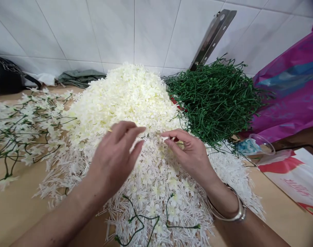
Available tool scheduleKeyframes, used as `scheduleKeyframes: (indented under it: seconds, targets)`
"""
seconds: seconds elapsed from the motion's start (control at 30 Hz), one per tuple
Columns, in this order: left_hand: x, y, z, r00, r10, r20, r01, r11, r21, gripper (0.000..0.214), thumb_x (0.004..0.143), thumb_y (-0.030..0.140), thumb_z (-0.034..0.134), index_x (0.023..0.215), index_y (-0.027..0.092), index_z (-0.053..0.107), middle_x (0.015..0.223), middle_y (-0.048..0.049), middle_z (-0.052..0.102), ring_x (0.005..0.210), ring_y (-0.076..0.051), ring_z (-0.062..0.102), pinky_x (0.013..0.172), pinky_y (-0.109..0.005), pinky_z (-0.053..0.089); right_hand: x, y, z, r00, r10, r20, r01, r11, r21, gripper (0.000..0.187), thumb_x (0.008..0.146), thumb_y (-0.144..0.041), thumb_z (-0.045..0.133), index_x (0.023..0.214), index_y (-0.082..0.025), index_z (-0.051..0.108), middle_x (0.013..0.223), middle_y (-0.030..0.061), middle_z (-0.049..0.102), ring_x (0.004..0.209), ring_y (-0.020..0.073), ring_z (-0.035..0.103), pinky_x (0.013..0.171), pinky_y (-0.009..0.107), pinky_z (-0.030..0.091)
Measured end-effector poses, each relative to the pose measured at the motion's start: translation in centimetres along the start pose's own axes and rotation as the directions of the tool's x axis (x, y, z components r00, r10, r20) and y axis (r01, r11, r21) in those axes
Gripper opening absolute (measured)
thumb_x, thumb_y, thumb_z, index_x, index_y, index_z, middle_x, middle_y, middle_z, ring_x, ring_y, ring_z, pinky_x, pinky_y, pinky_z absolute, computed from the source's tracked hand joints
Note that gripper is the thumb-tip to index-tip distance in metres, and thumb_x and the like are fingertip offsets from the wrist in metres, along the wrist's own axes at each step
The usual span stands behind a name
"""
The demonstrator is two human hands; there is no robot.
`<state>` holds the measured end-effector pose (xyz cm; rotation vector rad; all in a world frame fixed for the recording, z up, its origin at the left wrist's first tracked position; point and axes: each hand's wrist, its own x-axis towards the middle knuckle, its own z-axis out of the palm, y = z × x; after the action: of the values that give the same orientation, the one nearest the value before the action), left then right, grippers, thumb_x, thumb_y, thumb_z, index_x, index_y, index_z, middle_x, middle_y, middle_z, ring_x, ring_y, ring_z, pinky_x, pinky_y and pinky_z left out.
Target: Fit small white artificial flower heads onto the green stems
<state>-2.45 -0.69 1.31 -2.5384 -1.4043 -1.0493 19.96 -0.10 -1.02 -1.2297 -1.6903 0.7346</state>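
Flowered stems lie at frame left; heaped blossoms and upper-right bare stems remain. Left hand gapes, seemingly empty; right hand pinches a white piece.

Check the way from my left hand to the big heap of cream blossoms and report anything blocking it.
Nothing visible blocks it: the heap of cream blossoms rises just beyond the left hand. The green stems are piled to the heap's right, outside that path.
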Motion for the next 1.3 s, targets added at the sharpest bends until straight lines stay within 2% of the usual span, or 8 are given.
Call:
scheduleKeyframes:
  seconds: [0.23, 0.5, 0.6, 0.67, 0.73, 0.83, 1.07, 1.3]
  targets:
    - [-0.8, 0.8, 1.6, 0.993, 0.067, 0.093, -0.022, 0.907, -0.42, 0.023, 0.102, 0.011, 0.056, 0.117, 0.02, 0.072, 0.114, -0.0066, 0.076, 0.103, -0.016, 0.074, 0.089, -0.024, 0.06, -0.4, -1.6, 0.1, 0.853, 0.273, 0.445, -0.456, 0.804, 0.381, 0.033, 0.08, -0.029, 0.082, 0.105, -0.025, 0.062, 0.072, -0.0056, 0.067, 0.064, 0.0126, 0.056, 0.065, 0.029, 0.043]
    - [-0.9, 0.0, 2.0, 0.982, 0.073, 0.175, 0.036, 0.835, -0.549, 0.028, 0.094, 0.006, 0.058, 0.104, 0.023, 0.078, 0.099, -0.003, 0.081, 0.09, -0.015, 0.076, 0.081, -0.025, 0.059, 0.4, -1.3, -0.5, 0.788, 0.291, 0.543, -0.517, 0.791, 0.326, 0.036, 0.08, -0.044, 0.085, 0.092, -0.023, 0.057, 0.069, -0.005, 0.067, 0.062, 0.0121, 0.054, 0.061, 0.027, 0.038]
    - [-1.1, -0.5, 2.4, 0.938, -0.182, 0.295, 0.328, 0.739, -0.589, 0.016, 0.094, 0.018, 0.065, 0.103, 0.023, 0.077, 0.086, -0.0007, 0.081, 0.077, -0.016, 0.076, 0.072, -0.026, 0.058, 1.2, -1.5, -0.5, 0.899, 0.209, 0.386, -0.301, 0.933, 0.196, 0.019, 0.091, -0.038, 0.074, 0.092, -0.023, 0.063, 0.081, -0.0006, 0.068, 0.074, 0.0156, 0.06, 0.068, 0.031, 0.045]
    - [-1.2, -0.8, 2.6, 0.863, -0.349, 0.366, 0.504, 0.545, -0.67, 0.015, 0.094, 0.03, 0.07, 0.106, 0.022, 0.075, 0.086, -0.0008, 0.08, 0.078, -0.017, 0.077, 0.071, -0.027, 0.059, 2.0, -1.6, 0.1, 0.958, 0.081, 0.274, -0.082, 0.997, -0.009, 0.003, 0.097, -0.027, 0.066, 0.096, -0.024, 0.068, 0.092, 0.0026, 0.069, 0.085, 0.0182, 0.062, 0.075, 0.034, 0.047]
    - [-1.0, -1.1, 2.7, 0.8, -0.452, 0.395, 0.564, 0.34, -0.752, 0.023, 0.09, 0.041, 0.075, 0.1, 0.02, 0.073, 0.088, -0.0009, 0.078, 0.079, -0.018, 0.078, 0.073, -0.028, 0.061, 2.8, -1.4, 1.1, 0.951, -0.024, 0.307, 0.101, 0.966, -0.237, 0.017, 0.097, -0.014, 0.06, 0.103, -0.025, 0.072, 0.1, 0.0054, 0.068, 0.09, 0.0208, 0.062, 0.078, 0.036, 0.046]
    - [-0.7, -0.9, 2.5, 0.729, -0.546, 0.412, 0.588, 0.191, -0.786, 0.036, 0.079, 0.05, 0.084, 0.088, 0.018, 0.069, 0.083, -0.0004, 0.075, 0.077, -0.019, 0.078, 0.071, -0.028, 0.061, 3.9, -1.0, 2.2, 0.904, -0.087, 0.419, 0.296, 0.834, -0.465, 0.02, 0.092, -0.006, 0.062, 0.089, -0.022, 0.073, 0.089, 0.0065, 0.063, 0.082, 0.0218, 0.057, 0.071, 0.037, 0.04]
    - [-0.8, 0.4, 2.5, 0.663, -0.485, 0.57, 0.667, 0.037, -0.744, 0.035, 0.083, 0.048, 0.081, 0.095, 0.018, 0.068, 0.083, -0.0029, 0.079, 0.076, -0.02, 0.08, 0.07, -0.029, 0.063, 2.6, -1.6, -0.3, 0.979, -0.09, 0.183, 0.158, 0.903, -0.4, 0.018, 0.093, -0.014, 0.068, 0.079, -0.023, 0.062, 0.085, 0.0025, 0.066, 0.08, 0.02, 0.061, 0.075, 0.037, 0.043]
    - [-1.5, 1.7, 3.2, 0.533, -0.457, 0.712, 0.721, -0.196, -0.665, 0.022, 0.085, 0.027, 0.082, 0.098, 0.017, 0.068, 0.092, -0.0033, 0.078, 0.092, -0.02, 0.081, 0.093, -0.036, 0.064, -1.2, -1.9, -1.4, 0.999, -0.037, 0.008, 0.038, 0.977, -0.211, 0.01, 0.095, -0.022, 0.069, 0.085, -0.025, 0.068, 0.087, 0.0027, 0.068, 0.083, 0.0206, 0.061, 0.075, 0.036, 0.045]
